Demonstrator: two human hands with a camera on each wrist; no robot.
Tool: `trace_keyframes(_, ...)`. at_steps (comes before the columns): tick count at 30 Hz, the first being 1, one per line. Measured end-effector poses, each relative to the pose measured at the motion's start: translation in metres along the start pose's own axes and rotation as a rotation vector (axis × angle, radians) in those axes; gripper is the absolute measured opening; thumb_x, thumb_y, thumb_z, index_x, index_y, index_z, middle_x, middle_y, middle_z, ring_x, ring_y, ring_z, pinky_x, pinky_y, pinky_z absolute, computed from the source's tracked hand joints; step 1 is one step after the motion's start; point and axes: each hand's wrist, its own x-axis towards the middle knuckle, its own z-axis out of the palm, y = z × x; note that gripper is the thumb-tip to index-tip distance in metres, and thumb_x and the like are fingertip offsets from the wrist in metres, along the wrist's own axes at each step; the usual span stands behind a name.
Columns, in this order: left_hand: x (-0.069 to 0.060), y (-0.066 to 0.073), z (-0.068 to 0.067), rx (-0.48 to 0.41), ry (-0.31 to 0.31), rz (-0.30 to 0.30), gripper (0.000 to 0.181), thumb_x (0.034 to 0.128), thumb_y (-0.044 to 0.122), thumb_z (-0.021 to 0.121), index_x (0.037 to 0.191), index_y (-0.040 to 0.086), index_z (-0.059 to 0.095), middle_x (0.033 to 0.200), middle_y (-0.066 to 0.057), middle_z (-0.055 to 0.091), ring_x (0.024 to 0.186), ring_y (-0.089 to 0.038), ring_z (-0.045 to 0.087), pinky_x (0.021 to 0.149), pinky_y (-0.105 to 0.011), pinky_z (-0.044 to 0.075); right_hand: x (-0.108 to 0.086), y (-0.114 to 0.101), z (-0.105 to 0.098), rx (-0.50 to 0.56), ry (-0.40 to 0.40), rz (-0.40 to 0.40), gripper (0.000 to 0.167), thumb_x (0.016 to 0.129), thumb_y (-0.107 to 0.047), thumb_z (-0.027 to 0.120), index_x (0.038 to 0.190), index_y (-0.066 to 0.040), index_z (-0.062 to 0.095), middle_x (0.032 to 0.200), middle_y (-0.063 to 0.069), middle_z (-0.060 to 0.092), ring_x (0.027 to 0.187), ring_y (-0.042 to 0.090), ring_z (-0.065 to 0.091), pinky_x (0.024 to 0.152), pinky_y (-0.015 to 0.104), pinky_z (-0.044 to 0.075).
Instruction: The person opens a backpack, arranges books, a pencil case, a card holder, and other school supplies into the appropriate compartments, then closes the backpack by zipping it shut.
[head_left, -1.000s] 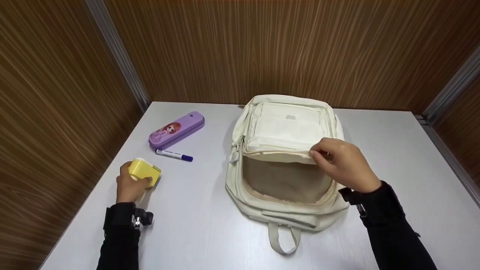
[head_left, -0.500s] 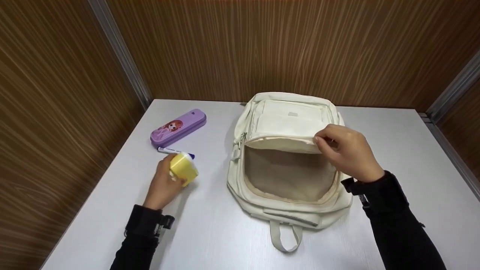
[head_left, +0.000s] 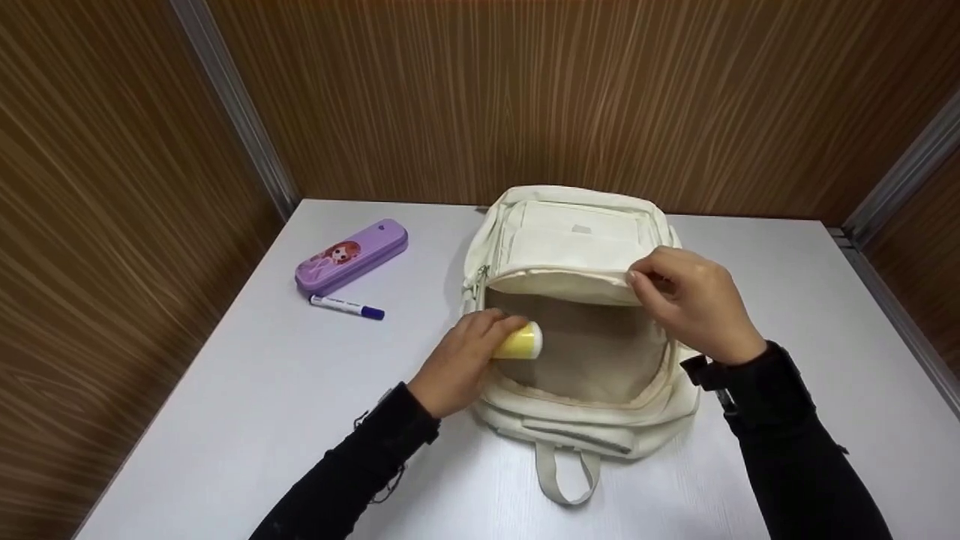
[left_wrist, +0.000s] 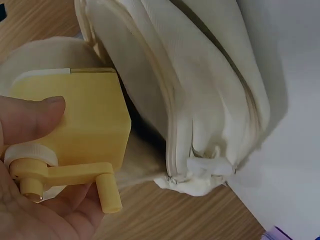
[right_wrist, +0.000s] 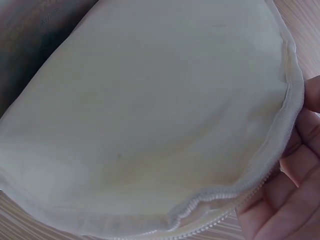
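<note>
Pale glare washed the table (head_left: 487,510) nearer me than my hands (head_left: 461,360) (head_left: 694,304); the wooden wall (head_left: 480,90) beyond them looked dimmer. Soft shadow lay beside my left sleeve (head_left: 352,465). My right-wrist view was hazy.

"What do we see lying on the white table (head_left: 787,315)?"
"We see a purple pencil case (head_left: 375,244) with a red-haired cartoon figure, and a blue-capped marker (head_left: 341,306) just beside it."
"And around us?"
"We have brown wood-grain walls (head_left: 450,97), with a metal strip (head_left: 236,109) in the left corner."
</note>
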Motion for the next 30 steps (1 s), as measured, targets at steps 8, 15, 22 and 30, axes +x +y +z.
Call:
trace_keyframes(8, 0.035, 0.005, 0.028, 0.259, 0.008, 0.187, 0.061, 0.0825, -0.006, 0.06, 0.135, 0.024, 0.052, 0.127, 0.0, 0.057, 0.101, -0.02, 0.061, 0.084, -0.03, 0.053, 0.001, 0.0, -0.001, 0.003, 0.01, -0.013, 0.006, 0.086, -0.001, 0.068, 0.082, -0.006, 0.07, 0.076, 0.001, 0.066, 0.072, 0.003, 0.05, 0.067, 0.013, 0.038)
trace_keyframes(15, 0.052, 0.002, 0.042, 0.426, 0.044, 0.263, 0.052, 0.0932, 0.004, 0.05, 0.138, 0.03, 0.051, 0.139, 0.004, 0.053, 0.121, -0.02, 0.056, 0.098, -0.033, 0.05, 0.0, 0.0, -0.002, -0.005, 0.015, -0.017, 0.007, 0.085, 0.0, 0.068, 0.082, -0.006, 0.071, 0.075, 0.001, 0.065, 0.07, 0.004, 0.05, 0.065, 0.015, 0.037)
trace_keyframes(22, 0.061, -0.009, 0.047, 0.442, 0.224, 0.226, 0.046, 0.0924, -0.001, 0.046, 0.13, 0.022, 0.059, 0.128, -0.002, 0.062, 0.109, -0.026, 0.064, 0.075, -0.031, 0.058, 0.0, -0.001, -0.005, -0.002, 0.03, -0.021, 0.007, 0.086, 0.0, 0.067, 0.082, -0.005, 0.07, 0.074, 0.0, 0.063, 0.07, 0.004, 0.049, 0.065, 0.014, 0.037)
trace_keyframes(30, 0.06, -0.019, 0.06, 0.404, 0.313, 0.292, 0.038, 0.0839, -0.006, 0.049, 0.118, 0.007, 0.06, 0.115, -0.01, 0.063, 0.103, -0.029, 0.064, 0.081, -0.037, 0.058, -0.001, -0.001, -0.005, 0.033, 0.054, -0.025, 0.009, 0.085, 0.001, 0.068, 0.081, -0.006, 0.07, 0.071, -0.003, 0.06, 0.068, 0.003, 0.046, 0.064, 0.014, 0.036)
